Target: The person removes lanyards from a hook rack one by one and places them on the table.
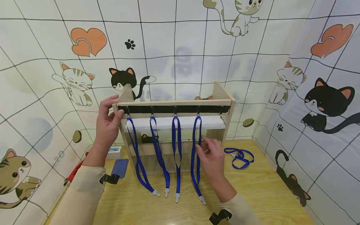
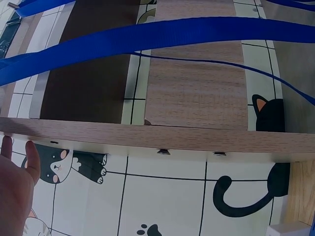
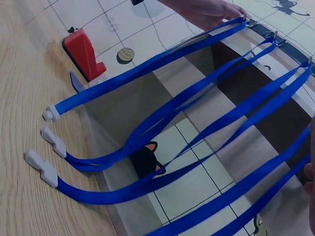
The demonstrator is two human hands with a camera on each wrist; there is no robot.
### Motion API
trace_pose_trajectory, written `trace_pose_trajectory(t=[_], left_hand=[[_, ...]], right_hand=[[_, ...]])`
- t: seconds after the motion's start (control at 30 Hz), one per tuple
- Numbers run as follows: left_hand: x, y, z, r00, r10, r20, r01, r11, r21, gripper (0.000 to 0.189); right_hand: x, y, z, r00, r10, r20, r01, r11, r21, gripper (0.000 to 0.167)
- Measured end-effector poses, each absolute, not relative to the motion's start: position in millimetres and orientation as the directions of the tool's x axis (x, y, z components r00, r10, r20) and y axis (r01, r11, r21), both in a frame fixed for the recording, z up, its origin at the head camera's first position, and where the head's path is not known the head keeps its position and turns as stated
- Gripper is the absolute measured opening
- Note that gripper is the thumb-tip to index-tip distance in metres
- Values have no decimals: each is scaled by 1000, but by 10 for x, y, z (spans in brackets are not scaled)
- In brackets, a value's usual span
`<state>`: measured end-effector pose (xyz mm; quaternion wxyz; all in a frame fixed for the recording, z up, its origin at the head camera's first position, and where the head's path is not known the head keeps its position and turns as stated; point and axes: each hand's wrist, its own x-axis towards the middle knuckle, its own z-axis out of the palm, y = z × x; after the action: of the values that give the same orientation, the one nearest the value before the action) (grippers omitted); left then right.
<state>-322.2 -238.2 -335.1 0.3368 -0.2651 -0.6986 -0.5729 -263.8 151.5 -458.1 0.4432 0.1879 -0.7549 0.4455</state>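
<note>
A wooden rack point(image 1: 176, 102) stands on the table, with a black strip point(image 1: 163, 109) of hooks across its front. Several blue lanyards point(image 1: 176, 134) hang from the hooks, their white clips point(image 3: 42, 167) down at the table. My left hand point(image 1: 108, 120) grips the rack's upper left side, thumb at the front by the strip's end; the left wrist view catches part of that hand point(image 2: 17, 184) at the panel edge. Beside the rightmost hanging lanyard point(image 1: 193, 162) is my right hand point(image 1: 211, 156), its fingers loosely bent near the strap. Whether they touch it is unclear.
Another blue lanyard point(image 1: 242, 157) lies coiled on the table at the right. Left of the rack are a blue card holder point(image 1: 120, 168), a small white box point(image 1: 113, 153) and a red object point(image 3: 83, 54). Cat-patterned cloth point(image 1: 174, 37) surrounds the table.
</note>
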Motion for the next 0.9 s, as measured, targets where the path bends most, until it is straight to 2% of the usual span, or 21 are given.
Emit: trace_pose_trajectory(t=[0.23,0.4,0.7,0.9], left_hand=[[-3241,-2391,-3355,-628,-14,778,759,206,617,43],[-3238,-2386,-3359,-631,-17,776,757,205,620,42],[-3232,-2383,-3361,-639,-22,769,752,193,631,41],[-3227,-2390,-3357,-646,-22,763,745,198,637,41]], right_hand=[[-2660,1319,-4574,-497,143,856,-666,569,-482,30],[-2663,1234,-4607,-514,149,845,-650,574,-497,25],[-2664,1162,-4641,-580,183,794,-622,530,-576,16],[-2665,1169,-4620,-590,194,784,-627,503,-596,16]])
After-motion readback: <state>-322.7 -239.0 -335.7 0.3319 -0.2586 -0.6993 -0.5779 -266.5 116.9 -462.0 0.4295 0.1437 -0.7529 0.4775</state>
